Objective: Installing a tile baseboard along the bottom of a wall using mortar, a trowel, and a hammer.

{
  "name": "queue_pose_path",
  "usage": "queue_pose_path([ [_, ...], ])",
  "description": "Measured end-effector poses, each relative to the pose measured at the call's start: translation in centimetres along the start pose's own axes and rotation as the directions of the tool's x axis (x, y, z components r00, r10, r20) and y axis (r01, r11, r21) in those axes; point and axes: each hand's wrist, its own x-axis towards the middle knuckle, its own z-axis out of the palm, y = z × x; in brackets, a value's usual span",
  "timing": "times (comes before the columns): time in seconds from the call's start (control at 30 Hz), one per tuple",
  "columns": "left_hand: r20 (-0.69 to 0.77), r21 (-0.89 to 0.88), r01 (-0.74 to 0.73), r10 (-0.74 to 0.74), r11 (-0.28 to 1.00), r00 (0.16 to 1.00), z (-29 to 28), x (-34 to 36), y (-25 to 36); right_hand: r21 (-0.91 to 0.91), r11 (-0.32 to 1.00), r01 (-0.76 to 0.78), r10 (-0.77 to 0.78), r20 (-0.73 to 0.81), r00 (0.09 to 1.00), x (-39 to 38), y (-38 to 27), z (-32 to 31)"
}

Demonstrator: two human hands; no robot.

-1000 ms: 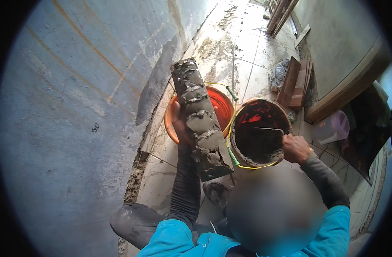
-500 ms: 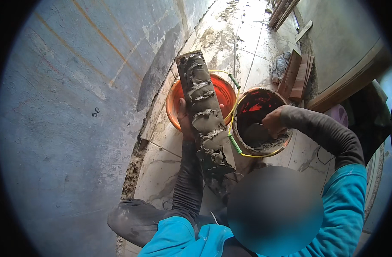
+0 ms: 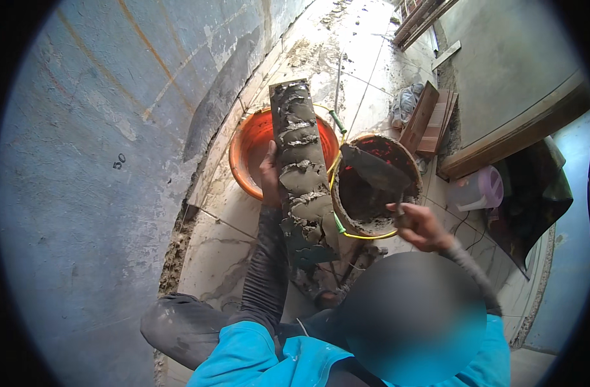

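- We are holding a long, narrow strip (image 3: 304, 173) in the air just left of the mortar bucket (image 3: 398, 153), which is serving as our landmark; the strip is passing above the orange basin (image 3: 243, 164).
- The strip is lying between our hands: our left hand (image 3: 270, 175) is touching its long left edge, on the side away from the bucket, while our right hand (image 3: 425, 228) is staying clear of it, across the bucket opening.
- The strip's long axis is running nearly straight away from our body; its far end is pointing beyond the bucket's far rim and leaning slightly left, and its near end is angling back toward us, nearer the bucket's side.
- Its coated face is turning upward, carrying grey mortar (image 3: 311, 206) in crosswise ridges.
- Our left hand is clasping the strip, thumb along the edge; the fingers are hiding underneath, so we cannot tell how they are spread.
- Our right hand is curling around the handle of a trowel (image 3: 375, 169) at the bucket's near right rim; the blade is slanting over the opening, its tip pointing to the far left rim.
- Reddish-brown planks (image 3: 418, 119) are resting beyond the bucket to the right, and a pink-lidded container (image 3: 472, 190) is standing to its right.
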Motion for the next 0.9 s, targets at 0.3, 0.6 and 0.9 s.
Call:
queue_pose_path([
  [0.3,-0.039,0.189,-0.175,0.186,0.966,0.982,-2.6,0.8,-0.6,-0.716,0.684,0.137,-0.337,-0.144,0.930,-0.6,4.4,3.4],
  [0.6,-0.067,-0.023,-0.188,0.186,0.982,0.980,0.9,-0.9,2.2,-0.943,0.282,-0.179,0.282,-0.097,0.954,5.8,7.0,0.7],
  [0.9,0.004,-0.183,-0.018,0.019,0.983,1.000,-2.1,-1.2,1.7,-0.914,0.362,0.183,0.509,0.358,0.783,11.0,2.3,2.4],
])
